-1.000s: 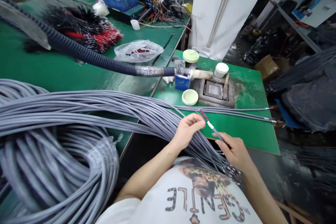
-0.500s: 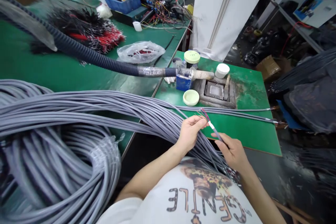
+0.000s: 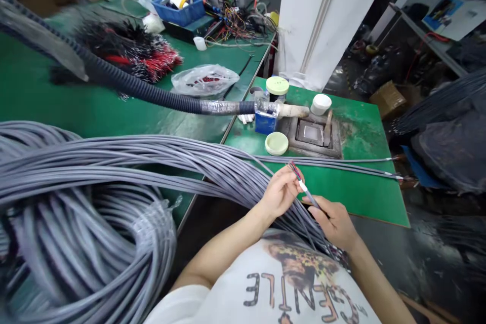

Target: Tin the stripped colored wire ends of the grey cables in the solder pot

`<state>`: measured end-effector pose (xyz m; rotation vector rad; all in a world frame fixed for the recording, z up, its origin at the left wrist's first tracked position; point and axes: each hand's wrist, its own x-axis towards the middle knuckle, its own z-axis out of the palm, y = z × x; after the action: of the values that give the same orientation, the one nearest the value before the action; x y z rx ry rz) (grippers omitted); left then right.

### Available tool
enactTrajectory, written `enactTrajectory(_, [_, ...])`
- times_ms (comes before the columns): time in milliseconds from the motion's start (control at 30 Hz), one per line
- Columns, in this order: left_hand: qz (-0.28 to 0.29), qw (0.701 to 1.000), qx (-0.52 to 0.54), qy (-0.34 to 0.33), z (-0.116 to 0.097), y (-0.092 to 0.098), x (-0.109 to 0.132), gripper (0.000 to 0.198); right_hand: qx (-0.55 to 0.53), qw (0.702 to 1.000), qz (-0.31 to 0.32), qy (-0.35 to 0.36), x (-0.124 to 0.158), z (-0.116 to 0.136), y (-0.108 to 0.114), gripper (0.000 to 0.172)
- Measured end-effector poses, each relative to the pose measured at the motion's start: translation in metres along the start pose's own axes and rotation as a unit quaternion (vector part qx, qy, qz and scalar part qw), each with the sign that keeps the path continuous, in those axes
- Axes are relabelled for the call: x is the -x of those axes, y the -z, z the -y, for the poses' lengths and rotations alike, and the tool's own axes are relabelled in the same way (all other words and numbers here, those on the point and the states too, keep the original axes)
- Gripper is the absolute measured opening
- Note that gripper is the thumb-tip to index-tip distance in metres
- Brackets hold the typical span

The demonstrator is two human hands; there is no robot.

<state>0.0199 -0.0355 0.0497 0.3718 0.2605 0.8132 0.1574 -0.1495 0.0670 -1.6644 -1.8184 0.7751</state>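
Left grip: my left grip [image 3: 281, 193] is clenched, thumb and fingers closed around the grey multicore cable [image 3: 310, 198] just below its white band [image 3: 302, 186].

Right grip: my right grip [image 3: 336, 224] is also clenched, pinching the same cable's sheath a little further down.

Cable end: it sits between my hands, tilted upward, with the coloured cores [image 3: 293, 168] fanning out past my left fingers. It is held above the green table [image 3: 360, 197].

Technique: in my judgement, both pinches should stay close to the band, with the cable taut between them and the cores kept free of my fingers.

Cable stock: a large coil of grey cable [image 3: 76, 223] lies to my left, and its strands run under my forearms.

Rest: beyond my hands are a crusted metal solder pot [image 3: 313, 133], a pale green lid [image 3: 276, 144] and a black corrugated hose [image 3: 152, 97].
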Motion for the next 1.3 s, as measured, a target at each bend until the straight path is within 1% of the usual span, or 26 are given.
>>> enactTrajectory(67, [-0.009, 0.999, -0.031, -0.021, -0.001, 0.002, -0.001, 0.021, -0.004, 1.000, -0.001, -0.001, -0.001, 0.001, 0.001, 0.027])
enactTrajectory(167, [-0.037, 0.996, -0.071, -0.041, -0.002, 0.003, -0.002, 0.021, -0.010, 1.000, -0.001, -0.003, -0.002, 0.002, 0.002, 0.027])
enactTrajectory(333, [-0.065, 0.994, -0.087, -0.031, -0.002, 0.004, -0.002, 0.023, -0.022, 1.000, -0.013, -0.010, -0.002, 0.000, 0.001, 0.025])
enactTrajectory(400, [-0.064, 0.994, -0.084, -0.022, -0.002, 0.003, -0.002, 0.023, -0.024, 1.000, -0.011, -0.013, -0.001, -0.002, 0.001, 0.025])
enactTrajectory(533, [-0.043, 0.997, -0.070, -0.010, -0.003, 0.002, -0.002, 0.021, -0.024, 1.000, 0.003, -0.018, 0.000, -0.002, 0.001, 0.027])
enactTrajectory(667, [-0.039, 0.995, -0.084, -0.021, -0.004, 0.002, -0.002, 0.019, -0.025, 0.999, 0.012, -0.024, -0.001, 0.000, 0.002, 0.027])
enactTrajectory(800, [-0.046, 0.986, -0.145, -0.061, -0.005, 0.006, -0.003, 0.020, -0.029, 0.999, 0.023, -0.033, -0.001, 0.003, 0.003, 0.028])
enactTrajectory(933, [-0.042, 0.967, -0.229, -0.100, -0.011, 0.009, -0.005, 0.021, -0.027, 0.998, 0.027, -0.041, -0.001, 0.003, 0.005, 0.028])
enactTrajectory(1067, [-0.031, 0.950, -0.288, -0.116, -0.013, 0.006, -0.005, 0.019, -0.034, 0.997, 0.026, -0.070, -0.005, 0.007, 0.016, 0.031])
enactTrajectory(1133, [-0.022, 0.947, -0.302, -0.109, -0.009, 0.003, -0.004, 0.017, -0.069, 0.994, 0.015, -0.088, -0.011, 0.012, 0.023, 0.038])
enactTrajectory(1200, [-0.010, 0.947, -0.306, -0.098, -0.004, -0.001, -0.004, 0.016, -0.101, 0.990, -0.012, -0.096, -0.020, 0.018, 0.028, 0.045])
enactTrajectory(1233, [-0.009, 0.947, -0.305, -0.096, -0.001, -0.003, -0.004, 0.016, -0.102, 0.990, -0.033, -0.094, -0.025, 0.020, 0.030, 0.046])
enactTrajectory(1300, [-0.022, 0.948, -0.300, -0.100, 0.004, -0.005, -0.003, 0.015, -0.076, 0.991, -0.073, -0.083, -0.035, 0.024, 0.030, 0.041])
